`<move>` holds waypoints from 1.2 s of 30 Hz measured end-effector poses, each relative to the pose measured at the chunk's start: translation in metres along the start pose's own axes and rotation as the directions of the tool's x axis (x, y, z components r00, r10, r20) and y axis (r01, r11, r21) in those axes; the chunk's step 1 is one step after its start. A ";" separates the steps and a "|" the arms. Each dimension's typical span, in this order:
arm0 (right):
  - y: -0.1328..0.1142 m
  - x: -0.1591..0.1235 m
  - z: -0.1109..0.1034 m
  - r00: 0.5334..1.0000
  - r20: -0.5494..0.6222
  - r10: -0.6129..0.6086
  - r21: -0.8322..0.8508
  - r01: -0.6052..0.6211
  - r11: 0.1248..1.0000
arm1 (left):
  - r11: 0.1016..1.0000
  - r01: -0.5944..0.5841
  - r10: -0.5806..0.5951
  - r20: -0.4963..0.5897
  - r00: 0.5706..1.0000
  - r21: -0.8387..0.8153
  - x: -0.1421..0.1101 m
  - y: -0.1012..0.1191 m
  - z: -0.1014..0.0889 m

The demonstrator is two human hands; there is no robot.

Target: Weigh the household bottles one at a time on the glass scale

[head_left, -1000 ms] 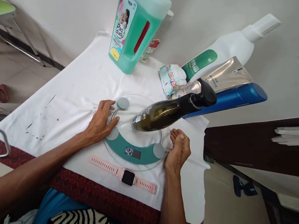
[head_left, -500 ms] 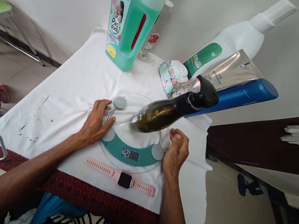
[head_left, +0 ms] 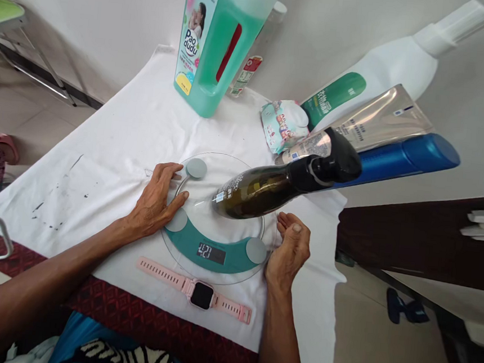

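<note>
A round clear glass scale (head_left: 209, 257) with a green curved panel, grey pads and a lit display lies on the white cloth. On its glass stands a dark brown pump bottle (head_left: 251, 196) with a black pump head. My left hand (head_left: 154, 201) rests at the scale's left edge, fingers spread, the thumb reaching over the glass. Close beside the right edge is my right hand (head_left: 289, 252), its fingers loosely bent and holding nothing; whether it touches the glass I cannot tell. In front of the scale lies a pink-strapped watch (head_left: 201, 295).
Behind the scale stand a green detergent jug (head_left: 217, 49), a clear bottle (head_left: 252, 64), a wipes pack (head_left: 283, 126), a white bottle (head_left: 374, 69), a beige tube (head_left: 378, 117) and a blue bottle (head_left: 409, 156). A person's foot in a pink shoe (head_left: 3, 143) is at far left.
The whole view has shifted slightly, with the objects appearing a little further right and lower. Both hands keep their places beside the scale, and the pump bottle stays on it.
</note>
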State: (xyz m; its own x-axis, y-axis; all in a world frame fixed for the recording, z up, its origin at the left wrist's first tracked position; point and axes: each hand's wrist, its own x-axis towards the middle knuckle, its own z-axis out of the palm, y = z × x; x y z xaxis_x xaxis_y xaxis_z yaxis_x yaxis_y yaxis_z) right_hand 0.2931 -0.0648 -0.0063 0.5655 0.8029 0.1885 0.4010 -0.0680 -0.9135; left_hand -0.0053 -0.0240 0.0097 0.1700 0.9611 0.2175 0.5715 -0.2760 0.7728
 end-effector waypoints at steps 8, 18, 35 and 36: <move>-0.029 0.000 -0.010 0.999 0.004 -0.044 0.067 0.044 0.997 | 0.997 0.004 -0.006 -0.028 1.000 -0.080 -0.005 -0.002 0.005; -0.091 0.003 0.030 0.915 0.401 -0.040 0.055 0.019 0.998 | 0.983 -0.007 -0.013 -0.106 0.994 -0.181 -0.011 -0.003 0.014; -0.153 0.062 0.064 0.933 0.293 -0.210 0.143 0.175 0.974 | 0.983 -0.018 -0.011 -0.158 0.987 -0.184 -0.012 -0.008 0.023; -0.158 0.078 0.075 0.929 0.269 -0.255 0.156 0.220 0.963 | 0.983 -0.019 -0.010 -0.157 0.988 -0.182 -0.012 -0.009 0.023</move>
State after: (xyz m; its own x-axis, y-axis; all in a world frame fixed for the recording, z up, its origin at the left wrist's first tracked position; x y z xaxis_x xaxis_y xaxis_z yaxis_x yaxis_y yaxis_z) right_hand 0.2196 0.0529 0.1253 0.2287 0.9224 0.3114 0.3977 0.2034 -0.8947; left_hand 0.0065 -0.0329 -0.0135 0.0362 0.9532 0.3002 0.4125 -0.2878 0.8643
